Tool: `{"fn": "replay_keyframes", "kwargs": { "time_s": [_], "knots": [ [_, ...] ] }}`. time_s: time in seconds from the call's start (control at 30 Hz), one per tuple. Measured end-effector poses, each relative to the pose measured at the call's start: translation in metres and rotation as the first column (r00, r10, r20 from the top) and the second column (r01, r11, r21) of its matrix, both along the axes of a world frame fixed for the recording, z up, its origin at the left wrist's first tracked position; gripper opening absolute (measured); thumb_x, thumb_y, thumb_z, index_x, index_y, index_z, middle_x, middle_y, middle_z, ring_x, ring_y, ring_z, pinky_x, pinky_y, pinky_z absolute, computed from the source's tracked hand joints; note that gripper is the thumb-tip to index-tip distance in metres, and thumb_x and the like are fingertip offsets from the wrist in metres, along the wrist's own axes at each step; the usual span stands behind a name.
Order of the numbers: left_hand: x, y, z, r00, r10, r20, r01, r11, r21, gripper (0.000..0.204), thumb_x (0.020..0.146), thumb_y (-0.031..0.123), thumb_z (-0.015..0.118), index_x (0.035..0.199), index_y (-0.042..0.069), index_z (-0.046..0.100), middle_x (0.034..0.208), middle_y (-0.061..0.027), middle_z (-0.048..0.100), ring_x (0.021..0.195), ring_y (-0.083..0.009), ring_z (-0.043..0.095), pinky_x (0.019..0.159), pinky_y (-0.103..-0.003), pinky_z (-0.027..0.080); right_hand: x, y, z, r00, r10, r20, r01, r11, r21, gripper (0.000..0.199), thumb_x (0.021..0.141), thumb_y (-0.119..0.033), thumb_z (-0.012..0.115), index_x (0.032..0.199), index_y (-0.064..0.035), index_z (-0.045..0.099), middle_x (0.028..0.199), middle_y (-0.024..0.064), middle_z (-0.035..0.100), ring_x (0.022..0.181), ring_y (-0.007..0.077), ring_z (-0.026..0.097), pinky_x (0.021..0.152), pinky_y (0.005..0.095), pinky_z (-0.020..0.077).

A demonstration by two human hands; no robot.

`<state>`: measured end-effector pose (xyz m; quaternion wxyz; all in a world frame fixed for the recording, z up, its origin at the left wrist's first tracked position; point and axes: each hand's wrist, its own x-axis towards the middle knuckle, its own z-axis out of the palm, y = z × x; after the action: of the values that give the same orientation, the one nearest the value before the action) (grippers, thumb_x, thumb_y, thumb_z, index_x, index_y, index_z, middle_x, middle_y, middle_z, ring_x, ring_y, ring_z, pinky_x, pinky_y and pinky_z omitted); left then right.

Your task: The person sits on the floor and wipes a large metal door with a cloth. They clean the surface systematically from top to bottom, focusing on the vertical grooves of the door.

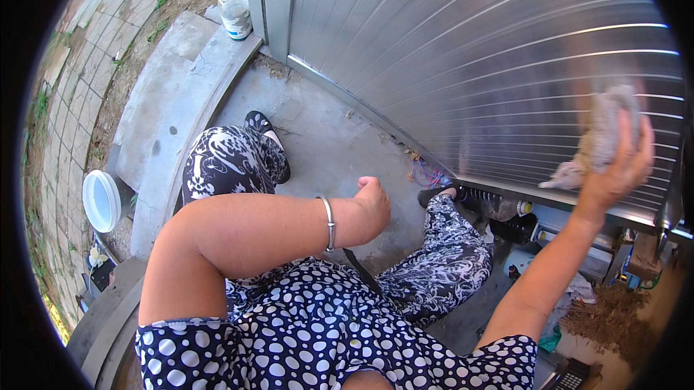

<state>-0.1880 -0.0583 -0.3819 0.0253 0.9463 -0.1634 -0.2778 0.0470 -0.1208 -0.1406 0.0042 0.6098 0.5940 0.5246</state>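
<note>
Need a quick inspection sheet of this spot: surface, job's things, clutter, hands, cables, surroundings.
Surface: ribbed metal roller shutter, lowered nearly to the concrete floor.
Job's things: grey cloth pressed against the shutter.
Clutter: dark bottles and boxes under the shutter's edge; dry straw at lower right.
Hands: right hand in a grip on the cloth; left hand fisted, holding nothing visible, bangle on the wrist.
Cables: tangled blue and purple cord at the shutter's foot.
Surroundings: blue-capped plastic bottle on the step, white basin, paved path.
</note>
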Motion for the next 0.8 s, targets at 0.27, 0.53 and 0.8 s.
{"fn": "replay_keyframes", "kwargs": {
  "time_s": [0.27, 0.53, 0.8],
  "knots": [
    [0.003, -0.003, -0.006, 0.999, -0.022, 0.024, 0.021, 0.999, 0.03, 0.033, 0.084, 0.026, 0.058, 0.111, 0.009, 0.064, 0.113, -0.0105, 0.062, 0.102, -0.0279, 0.06, 0.084, -0.046, 0.044, 0.014, -0.009, -0.006, 0.996, 0.041, -0.076, -0.032, 0.993, 0.117, 0.051, 0.072, -0.001, 0.073, 0.12, -0.017, 0.062, 0.123, 0.005, 0.052, 0.119, 0.0242, 0.046, 0.1, 0.0379, 0.037],
    [-0.008, -0.005, 0.002, 0.998, -0.069, 0.0, 0.069, 0.997, 0.023, 0.037, 0.084, 0.028, 0.058, 0.114, 0.007, 0.061, 0.114, -0.0114, 0.061, 0.103, -0.028, 0.06, 0.086, -0.046, 0.043, 0.01, 0.005, -0.168, 0.986, 0.015, -0.163, -0.08, 0.912, -0.401, 0.033, 0.079, -0.016, 0.063, 0.112, -0.0208, 0.066, 0.125, -0.0018, 0.055, 0.12, 0.0194, 0.046, 0.097, 0.036, 0.0333],
    [-0.011, 0.0, 0.019, 0.994, -0.083, -0.065, 0.082, 0.997, -0.011, 0.04, 0.088, 0.03, 0.054, 0.12, 0.007, 0.058, 0.118, -0.0126, 0.059, 0.107, -0.0281, 0.057, 0.089, -0.046, 0.042, 0.022, 0.013, -0.314, 0.985, 0.047, -0.167, -0.146, 0.742, -0.654, 0.027, 0.079, -0.022, 0.06, 0.103, -0.0118, 0.068, 0.122, -0.0014, 0.054, 0.12, 0.0169, 0.044, 0.099, 0.0352, 0.0309]
  ]
}}
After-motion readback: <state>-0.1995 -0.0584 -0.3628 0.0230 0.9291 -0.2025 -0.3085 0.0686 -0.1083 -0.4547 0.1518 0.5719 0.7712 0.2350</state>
